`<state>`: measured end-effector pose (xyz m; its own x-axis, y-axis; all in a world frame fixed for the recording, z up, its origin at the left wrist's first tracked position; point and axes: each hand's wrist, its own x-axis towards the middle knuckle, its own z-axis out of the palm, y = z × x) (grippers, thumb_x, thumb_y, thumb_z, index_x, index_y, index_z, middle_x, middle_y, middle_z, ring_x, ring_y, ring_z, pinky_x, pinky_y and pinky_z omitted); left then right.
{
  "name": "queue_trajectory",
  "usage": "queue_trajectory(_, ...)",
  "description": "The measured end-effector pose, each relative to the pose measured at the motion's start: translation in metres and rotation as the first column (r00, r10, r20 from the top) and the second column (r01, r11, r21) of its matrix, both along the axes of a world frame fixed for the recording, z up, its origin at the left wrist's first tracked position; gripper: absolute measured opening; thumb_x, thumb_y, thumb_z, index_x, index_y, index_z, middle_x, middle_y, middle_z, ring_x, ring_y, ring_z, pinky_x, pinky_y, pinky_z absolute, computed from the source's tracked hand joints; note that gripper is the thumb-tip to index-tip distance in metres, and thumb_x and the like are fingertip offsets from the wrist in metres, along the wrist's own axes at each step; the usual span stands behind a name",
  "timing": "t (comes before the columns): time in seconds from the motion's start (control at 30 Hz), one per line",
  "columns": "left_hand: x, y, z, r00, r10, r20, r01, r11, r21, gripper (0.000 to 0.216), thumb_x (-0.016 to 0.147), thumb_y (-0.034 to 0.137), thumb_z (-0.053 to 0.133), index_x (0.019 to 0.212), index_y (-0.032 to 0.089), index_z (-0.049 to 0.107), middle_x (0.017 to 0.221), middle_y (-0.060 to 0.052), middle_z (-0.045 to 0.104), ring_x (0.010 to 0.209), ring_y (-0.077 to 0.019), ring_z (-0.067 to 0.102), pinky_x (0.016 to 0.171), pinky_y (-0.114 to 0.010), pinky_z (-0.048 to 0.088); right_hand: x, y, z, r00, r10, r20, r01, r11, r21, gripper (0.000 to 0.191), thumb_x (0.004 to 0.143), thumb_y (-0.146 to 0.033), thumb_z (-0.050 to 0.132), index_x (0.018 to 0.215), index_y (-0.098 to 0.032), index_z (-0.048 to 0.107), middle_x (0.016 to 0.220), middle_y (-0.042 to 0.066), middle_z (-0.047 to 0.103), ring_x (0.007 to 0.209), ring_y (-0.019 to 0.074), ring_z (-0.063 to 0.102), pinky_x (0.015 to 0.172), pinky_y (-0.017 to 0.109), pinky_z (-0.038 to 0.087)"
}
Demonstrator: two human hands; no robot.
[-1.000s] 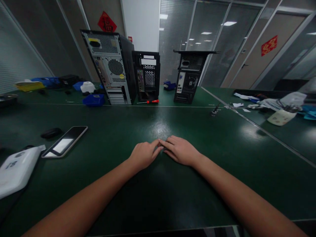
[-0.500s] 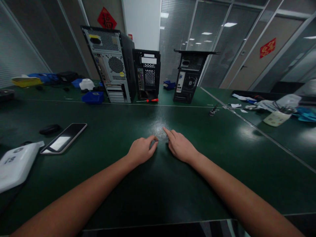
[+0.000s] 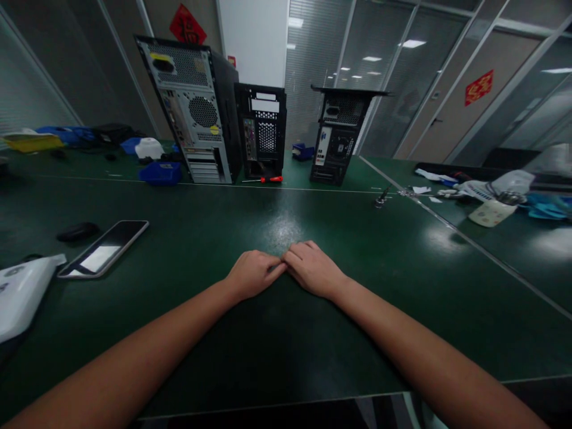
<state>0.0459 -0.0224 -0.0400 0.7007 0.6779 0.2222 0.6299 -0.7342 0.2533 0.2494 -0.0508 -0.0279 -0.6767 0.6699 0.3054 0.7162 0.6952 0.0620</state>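
"On the green table, how do the left hand and right hand stand?"

"Fingertips meet, fingers curled; whether they pinch anything between them, I cannot tell."

"What's done or left?"

"Neither shows; the red screwdriver lies apart at twelve o'clock."

"Room?"

"Table stretches toward twelve; phone at nine, seam at three, near edge at six."

On the far left I see a tall black-and-silver metal computer tower, its back facing me, beside a shorter black perforated metal case with a red-handled screwdriver lying in front. Another black computer tower stands farther right. Nearer me, on the left, a dark-screened rectangular phone lies near a small rounded black object and a glossy white packet.
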Motion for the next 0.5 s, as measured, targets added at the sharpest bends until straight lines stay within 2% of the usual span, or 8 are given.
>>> queue_trajectory(0.1,0.0,-0.002,0.006,0.999,0.03,-0.018,-0.03,0.999,-0.022,0.05,0.103,0.047,0.036,0.089,0.021,0.075,0.076,-0.005,0.073,0.073,-0.0182,0.066,0.072,-0.028,0.042,0.016,0.006,0.008,0.997,-0.048,-0.06,0.048,0.999,0.002,0.021,0.103,-0.028,0.037,0.105,-0.02,0.056,0.097,0.009,0.061,0.093,0.0236,0.054,0.089,0.038,0.037)
queue_trajectory(0.2,-0.004,0.0,0.012,0.994,0.094,-0.053,-0.094,0.996,-0.008,0.05,0.102,0.048,0.036,0.09,0.021,0.076,0.077,-0.006,0.073,0.073,-0.0191,0.066,0.07,-0.028,0.042,0.057,0.022,0.012,0.944,-0.224,-0.244,0.222,0.974,-0.036,0.022,0.103,-0.029,0.035,0.105,-0.019,0.054,0.098,0.009,0.061,0.09,0.0231,0.055,0.086,0.037,0.039)
queue_trajectory(0.27,-0.009,0.003,0.015,0.988,0.142,-0.061,-0.142,0.99,0.0,0.047,0.101,0.048,0.039,0.092,0.021,0.076,0.077,-0.006,0.073,0.073,-0.0195,0.066,0.068,-0.028,0.042,0.098,0.033,0.009,0.861,-0.357,-0.363,0.357,0.932,-0.07,0.023,0.102,-0.032,0.034,0.106,-0.02,0.053,0.097,0.01,0.06,0.086,0.023,0.056,0.08,0.035,0.041)
queue_trajectory(0.37,-0.017,0.011,0.018,0.977,0.209,-0.026,-0.211,0.976,-0.062,0.047,0.1,0.048,0.039,0.092,0.021,0.076,0.072,-0.004,0.071,0.066,-0.0182,0.063,0.063,-0.027,0.041,0.168,0.045,-0.003,0.684,-0.521,-0.511,0.54,0.832,-0.126,0.024,0.101,-0.037,0.033,0.107,-0.02,0.05,0.092,0.009,0.06,0.079,0.0225,0.056,0.074,0.035,0.042)
queue_trajectory(0.43,-0.021,0.016,0.018,0.97,0.243,0.002,-0.241,0.964,-0.109,0.047,0.099,0.047,0.039,0.091,0.02,0.076,0.069,-0.004,0.069,0.064,-0.0175,0.062,0.06,-0.026,0.039,0.206,0.049,-0.015,0.576,-0.596,-0.559,0.609,0.77,-0.192,0.026,0.1,-0.039,0.033,0.108,-0.02,0.049,0.091,0.009,0.062,0.08,0.0227,0.057,0.076,0.035,0.043)
queue_trajectory(0.5,-0.024,0.018,0.018,0.966,0.257,0.01,-0.254,0.96,-0.122,0.048,0.098,0.047,0.039,0.09,0.019,0.076,0.068,-0.004,0.068,0.064,-0.0175,0.061,0.059,-0.026,0.038,0.23,0.051,-0.026,0.487,-0.66,-0.573,0.648,0.712,-0.269,0.027,0.099,-0.04,0.034,0.107,-0.02,0.05,0.093,0.01,0.064,0.083,0.0237,0.059,0.08,0.037,0.044)
